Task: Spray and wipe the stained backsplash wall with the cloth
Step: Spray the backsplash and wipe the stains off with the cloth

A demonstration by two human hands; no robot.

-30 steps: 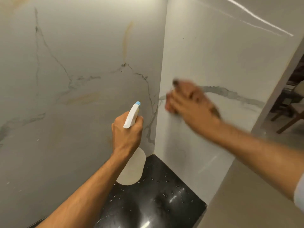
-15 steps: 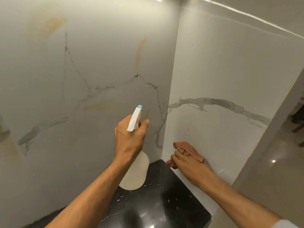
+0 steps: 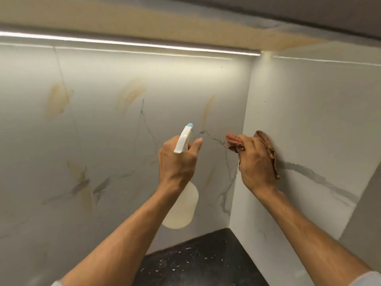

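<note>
A white marble backsplash (image 3: 103, 141) fills the left and centre, with several orange-brown stains (image 3: 129, 96) across it. My left hand (image 3: 177, 162) grips a white spray bottle (image 3: 183, 207) by its neck, its blue-tipped nozzle pointing at the wall. My right hand (image 3: 255, 164) holds a reddish-brown cloth (image 3: 268, 147) and presses it against the side wall (image 3: 319, 120) right beside the corner. Part of the cloth sticks out past my fingers toward the corner.
A black speckled countertop (image 3: 202, 259) lies below in the corner. A lit light strip (image 3: 123, 43) runs under the cabinet above, whose underside (image 3: 185, 23) looks stained orange. The side wall ends at an edge on the right.
My right hand has moved the cloth up the side wall from near the countertop to mid-height by the corner. The view has tilted up, showing the light strip and more stains.
</note>
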